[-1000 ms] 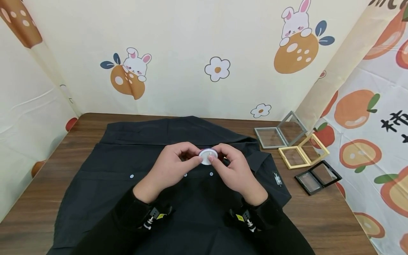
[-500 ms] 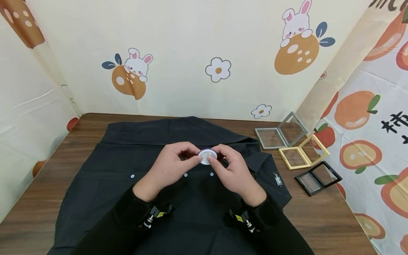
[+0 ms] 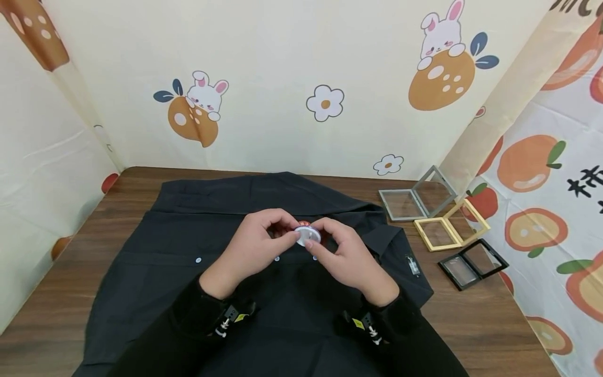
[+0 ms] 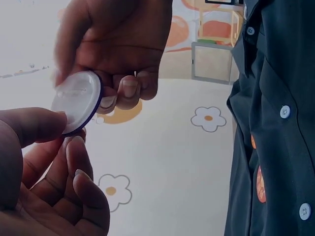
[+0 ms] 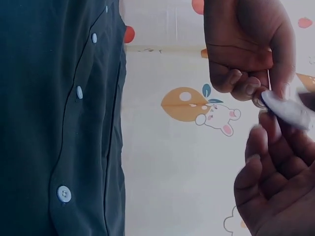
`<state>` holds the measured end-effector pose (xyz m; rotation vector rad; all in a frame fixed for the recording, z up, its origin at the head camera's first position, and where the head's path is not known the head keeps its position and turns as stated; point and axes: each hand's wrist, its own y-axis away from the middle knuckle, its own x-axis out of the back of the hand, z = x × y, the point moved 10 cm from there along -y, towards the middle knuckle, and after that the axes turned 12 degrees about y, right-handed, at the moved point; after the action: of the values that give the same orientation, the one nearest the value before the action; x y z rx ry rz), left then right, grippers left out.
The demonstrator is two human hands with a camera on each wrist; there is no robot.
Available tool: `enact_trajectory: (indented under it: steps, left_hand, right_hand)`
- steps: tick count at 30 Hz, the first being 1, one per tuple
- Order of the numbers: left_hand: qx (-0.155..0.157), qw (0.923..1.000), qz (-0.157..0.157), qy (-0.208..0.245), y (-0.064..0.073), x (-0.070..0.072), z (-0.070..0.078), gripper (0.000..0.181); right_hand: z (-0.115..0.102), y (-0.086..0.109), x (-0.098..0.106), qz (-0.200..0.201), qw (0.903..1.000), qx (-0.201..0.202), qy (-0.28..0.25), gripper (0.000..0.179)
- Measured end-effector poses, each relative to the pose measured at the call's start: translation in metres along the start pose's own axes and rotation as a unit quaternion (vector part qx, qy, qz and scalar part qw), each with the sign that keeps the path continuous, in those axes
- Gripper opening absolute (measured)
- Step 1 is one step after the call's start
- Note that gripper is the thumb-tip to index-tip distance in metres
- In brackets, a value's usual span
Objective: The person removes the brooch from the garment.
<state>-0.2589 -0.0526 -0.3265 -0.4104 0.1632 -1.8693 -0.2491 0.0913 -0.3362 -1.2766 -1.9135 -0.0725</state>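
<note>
A round pin badge (image 3: 308, 236) is held up between both hands over a dark button-up shirt (image 3: 179, 293) spread on the table. Its white back faces me, with a thin pin (image 4: 74, 91) across it, and a strip of red front shows at the top edge. The left hand (image 3: 256, 246) pinches the badge's left side, thumb on the white back. From the other side the right hand (image 3: 350, 256) grips it, thumb at the lower edge and fingers behind. Most of the printed front is hidden. White buttons (image 5: 64, 193) run along the shirt.
Three hinged square frames with clear panes stand propped at right: grey (image 3: 402, 204), yellow (image 3: 435, 234) and black (image 3: 461, 272). Cartoon-printed cloth (image 3: 264, 104) walls the wooden table (image 3: 499, 335) at back and sides. Orange-red patches (image 4: 261, 184) show on the shirt in the left wrist view.
The badge has tilted in the fingers, so red of its front now shows at the top. The right thumb has slid lower on its back. Shirt and frames have stayed put.
</note>
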Motion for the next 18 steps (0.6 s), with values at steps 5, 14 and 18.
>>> enact_trajectory:
  steps: [5,14,18]
  left_hand:
    - [-0.018,0.9998,-0.008,-0.011,0.000,-0.003,0.003,0.010]
    - [-0.053,0.9971,-0.043,-0.033,0.003,-0.012,0.009,0.014]
    - [-0.053,0.9956,-0.067,-0.039,0.005,-0.020,0.011,0.012]
  right_hand:
    - [0.006,0.000,-0.006,-0.070,0.9959,0.014,-0.056,0.018]
    - [0.013,-0.003,-0.021,-0.211,0.9679,-0.015,-0.135,0.033]
    - [0.016,0.002,-0.027,-0.280,0.9428,-0.042,-0.176,0.038]
